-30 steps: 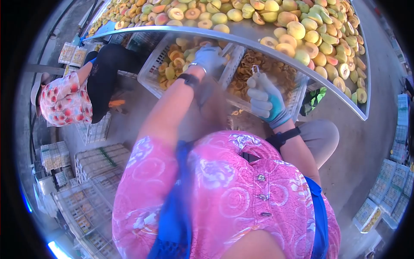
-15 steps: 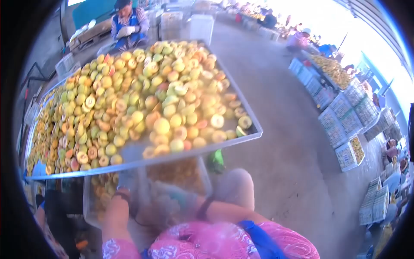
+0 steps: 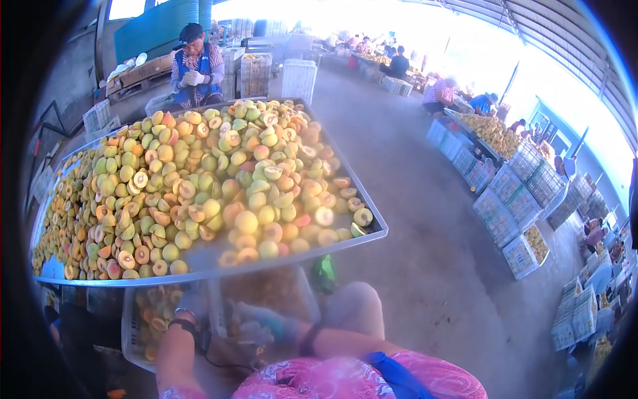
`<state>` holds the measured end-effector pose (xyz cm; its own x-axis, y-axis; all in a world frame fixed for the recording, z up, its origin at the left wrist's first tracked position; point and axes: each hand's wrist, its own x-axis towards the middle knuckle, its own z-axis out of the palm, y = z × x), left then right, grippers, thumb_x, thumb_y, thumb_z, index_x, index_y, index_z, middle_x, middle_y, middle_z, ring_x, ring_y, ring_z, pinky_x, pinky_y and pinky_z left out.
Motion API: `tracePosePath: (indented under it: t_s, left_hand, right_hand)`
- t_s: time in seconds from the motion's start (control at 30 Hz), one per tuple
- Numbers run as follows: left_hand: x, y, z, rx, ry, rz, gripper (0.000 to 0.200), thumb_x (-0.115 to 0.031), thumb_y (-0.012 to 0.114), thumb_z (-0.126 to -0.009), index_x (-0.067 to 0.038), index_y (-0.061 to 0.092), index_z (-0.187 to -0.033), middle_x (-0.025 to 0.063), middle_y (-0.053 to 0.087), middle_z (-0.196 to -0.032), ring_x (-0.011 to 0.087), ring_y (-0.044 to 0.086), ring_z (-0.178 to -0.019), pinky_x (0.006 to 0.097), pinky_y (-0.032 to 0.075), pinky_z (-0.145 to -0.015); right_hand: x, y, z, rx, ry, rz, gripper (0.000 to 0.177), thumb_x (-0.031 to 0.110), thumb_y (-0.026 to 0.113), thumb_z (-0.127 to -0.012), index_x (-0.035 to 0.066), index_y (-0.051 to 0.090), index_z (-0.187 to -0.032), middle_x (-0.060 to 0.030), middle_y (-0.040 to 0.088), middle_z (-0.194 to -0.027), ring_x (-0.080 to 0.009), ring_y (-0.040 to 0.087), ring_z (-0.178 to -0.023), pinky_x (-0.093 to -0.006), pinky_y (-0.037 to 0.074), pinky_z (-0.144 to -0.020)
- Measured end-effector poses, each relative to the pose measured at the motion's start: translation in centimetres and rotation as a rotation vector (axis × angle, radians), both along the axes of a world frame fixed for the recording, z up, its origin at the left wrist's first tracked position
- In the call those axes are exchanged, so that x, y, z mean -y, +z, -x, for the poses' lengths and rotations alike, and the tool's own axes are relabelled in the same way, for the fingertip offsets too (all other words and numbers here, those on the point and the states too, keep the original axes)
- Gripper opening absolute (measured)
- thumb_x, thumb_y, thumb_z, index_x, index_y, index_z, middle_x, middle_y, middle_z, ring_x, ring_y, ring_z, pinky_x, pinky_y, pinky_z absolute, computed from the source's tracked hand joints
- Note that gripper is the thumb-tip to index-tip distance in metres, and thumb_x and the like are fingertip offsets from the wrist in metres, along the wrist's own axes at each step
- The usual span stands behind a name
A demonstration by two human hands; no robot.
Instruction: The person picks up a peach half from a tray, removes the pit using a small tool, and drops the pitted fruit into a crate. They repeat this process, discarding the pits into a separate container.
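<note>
A metal-edged table bears a heap of yellow-green and orange stone fruit, like apricots, many cut in half with pits or hollows showing. Below its near edge, in front of my lap, are a plastic crate with fruit and another bin holding blurred orange-brown contents. My gloved left hand reaches down between these containers, just under the table edge; its fingers are hidden by blur. Lower and to the right, my right hand, in a pale and teal glove, is near the bin's front side. Its fingers are smeared.
Across the table, a person in a blue vest has gloved hands together. White crates stand behind. Stacked crates and a fruit-laden table line the right side. A green bag lies by my knee.
The view has tilted up slightly, so the far people and crates sit lower in the picture. My right hand shows more clearly below the bin; my left stays under the table edge.
</note>
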<state>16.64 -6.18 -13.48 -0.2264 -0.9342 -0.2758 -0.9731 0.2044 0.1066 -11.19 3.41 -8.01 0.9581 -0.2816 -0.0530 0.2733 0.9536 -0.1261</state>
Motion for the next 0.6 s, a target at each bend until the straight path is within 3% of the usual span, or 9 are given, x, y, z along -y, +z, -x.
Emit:
tracePosePath:
  t_s: [0.17,0.3,0.4,0.47,0.5,0.57,0.6]
  left_hand:
    - [1.0,-2.1,-1.8,-0.072,-0.146,0.073,0.056,-0.030,0.075,-0.069,-0.003,0.062,-0.117,0.0241,0.063,-0.114,0.0369,0.061,-0.107,0.0412,0.050,-0.093]
    - [0.8,-2.0,-2.6,-0.189,-0.119,0.166,0.056,-0.036,0.076,-0.067,-0.003,0.065,-0.111,0.0227,0.065,-0.109,0.0368,0.062,-0.105,0.0406,0.049,-0.093]
    - [0.1,-1.1,-3.8,-0.303,0.021,0.100,0.054,-0.037,0.077,-0.067,-0.004,0.067,-0.108,0.0215,0.066,-0.108,0.0370,0.062,-0.104,0.0403,0.049,-0.093]
    - [-0.1,-1.2,-4.8,-0.341,0.227,0.140,0.050,-0.032,0.076,-0.068,-0.004,0.067,-0.108,0.0200,0.067,-0.108,0.0350,0.064,-0.101,0.0392,0.050,-0.091]
    - [-1.2,1.3,-4.5,-0.342,0.231,0.140,0.050,-0.032,0.076,-0.068,-0.004,0.067,-0.108,0.0200,0.067,-0.108,0.0350,0.064,-0.101,0.0392,0.050,-0.091]
    - [-3.9,8.5,-3.5,-0.630,0.356,0.122,0.055,-0.031,0.068,-0.081,0.000,0.058,-0.126,0.0209,0.066,-0.113,0.0356,0.060,-0.111,0.0384,0.045,-0.097]
    - [-4.2,8.3,-4.1,-0.627,0.358,0.121,0.055,-0.031,0.068,-0.081,0.000,0.058,-0.126,0.0209,0.066,-0.113,0.0356,0.060,-0.111,0.0384,0.045,-0.097]
  right_hand:
    - [-0.8,1.6,0.3,-0.174,-0.116,0.019,0.043,0.056,0.040,-0.099,0.016,0.056,-0.100,0.0061,0.041,-0.059,-0.0052,0.032,-0.036,-0.0211,0.027,-0.029]
    - [-1.3,3.2,0.5,-0.319,-0.149,0.033,0.041,0.055,0.041,-0.099,0.016,0.055,-0.100,0.0061,0.040,-0.059,-0.0049,0.031,-0.036,-0.0212,0.026,-0.028]
    - [-1.7,3.9,0.3,-0.415,-0.169,0.059,0.040,0.054,0.043,-0.099,0.016,0.055,-0.100,0.0061,0.040,-0.059,-0.0047,0.031,-0.037,-0.0212,0.026,-0.028]
    - [-1.7,3.6,0.1,-0.465,-0.179,0.075,0.039,0.054,0.043,-0.099,0.016,0.054,-0.099,0.0062,0.040,-0.059,-0.0046,0.031,-0.037,-0.0212,0.026,-0.028]
    - [-1.6,3.0,0.1,-0.422,-0.170,0.078,0.039,0.053,0.044,-0.099,0.016,0.054,-0.099,0.0063,0.040,-0.059,-0.0046,0.031,-0.037,-0.0210,0.025,-0.028]
    - [-1.5,2.4,0.1,-0.379,-0.160,0.080,0.039,0.053,0.044,-0.099,0.016,0.054,-0.099,0.0063,0.040,-0.059,-0.0045,0.031,-0.037,-0.0208,0.025,-0.028]
    - [-1.6,2.4,0.1,-0.408,-0.173,0.057,0.038,0.052,0.044,-0.099,0.015,0.054,-0.098,0.0063,0.039,-0.058,-0.0050,0.031,-0.037,-0.0214,0.027,-0.029]
